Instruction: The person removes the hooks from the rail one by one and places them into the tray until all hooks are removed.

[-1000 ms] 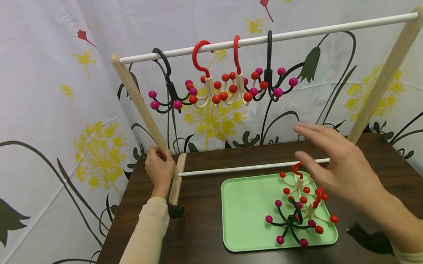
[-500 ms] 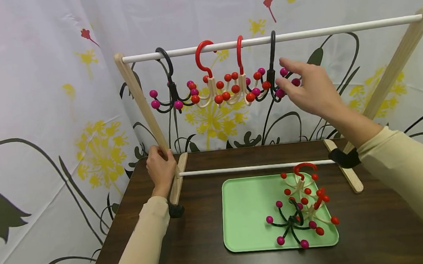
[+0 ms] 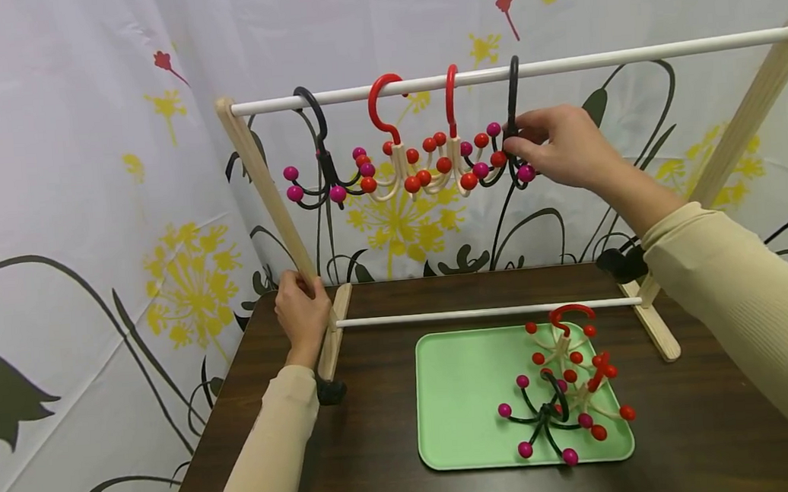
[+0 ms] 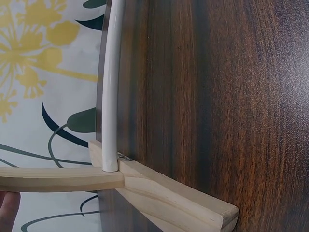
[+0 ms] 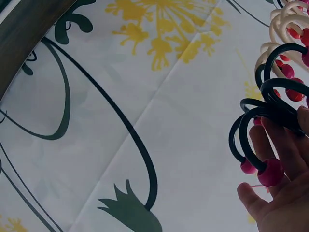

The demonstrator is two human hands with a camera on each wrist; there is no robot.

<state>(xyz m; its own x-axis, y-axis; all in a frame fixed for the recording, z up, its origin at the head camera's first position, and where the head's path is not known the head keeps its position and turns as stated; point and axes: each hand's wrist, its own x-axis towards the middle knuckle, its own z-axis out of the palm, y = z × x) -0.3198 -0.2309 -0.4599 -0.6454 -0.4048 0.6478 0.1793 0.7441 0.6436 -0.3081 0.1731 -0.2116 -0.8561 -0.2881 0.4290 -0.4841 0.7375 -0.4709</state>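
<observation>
My right hand grips the glossy black multi-armed plastic hanger with magenta ball tips, hooked on the smooth white top rod; my left hand seemingly clasps the pale wooden rack leg at nine o'clock.

left hand: low, fingers curled in a grip | right hand: raised, arm extended, fingers pinching

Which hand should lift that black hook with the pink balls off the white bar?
Probably the right hand: its fingers already hold the black hook hanging on the top bar. The left hand is far lower, gripping the rack's wooden leg by the table.
</observation>
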